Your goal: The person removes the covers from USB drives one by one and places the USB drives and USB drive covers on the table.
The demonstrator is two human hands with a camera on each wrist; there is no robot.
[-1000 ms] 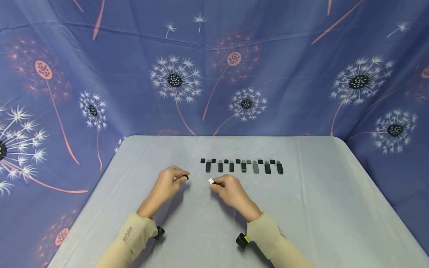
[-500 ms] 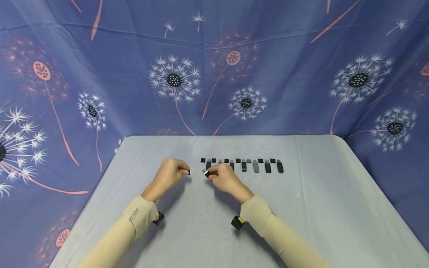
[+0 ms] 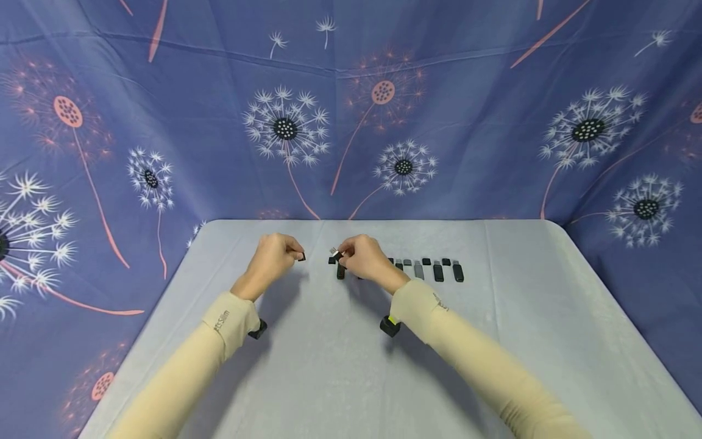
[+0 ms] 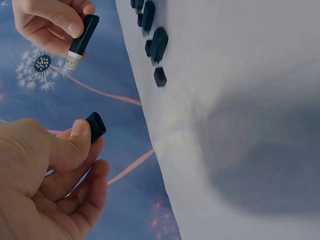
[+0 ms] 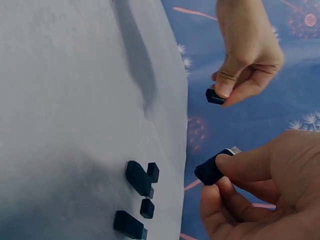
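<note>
My left hand [image 3: 272,259] pinches a small black USB stick cap [image 4: 97,127] between thumb and fingers, its hollow end showing in the left wrist view. To its right, my right hand [image 3: 366,259] grips a black USB stick [image 4: 85,36] with its bare metal plug pointing toward the left hand. Cap and stick are held apart, both raised over the table. Under and beside the right hand lies a row of USB sticks, including a black one [image 3: 341,271] and a grey one [image 3: 418,269]. The right hand and forearm hide part of that row.
Loose caps lie by the plug ends of the sticks, such as a black cap [image 3: 426,261] and a grey cap [image 3: 407,262]. A pale grey cloth covers the table [image 3: 548,341]. Behind it hangs a blue curtain [image 3: 477,122] with dandelion prints.
Both hands have moved forward, away from the body, still holding cap and stick. The right hand now covers several things in the row that showed before.
</note>
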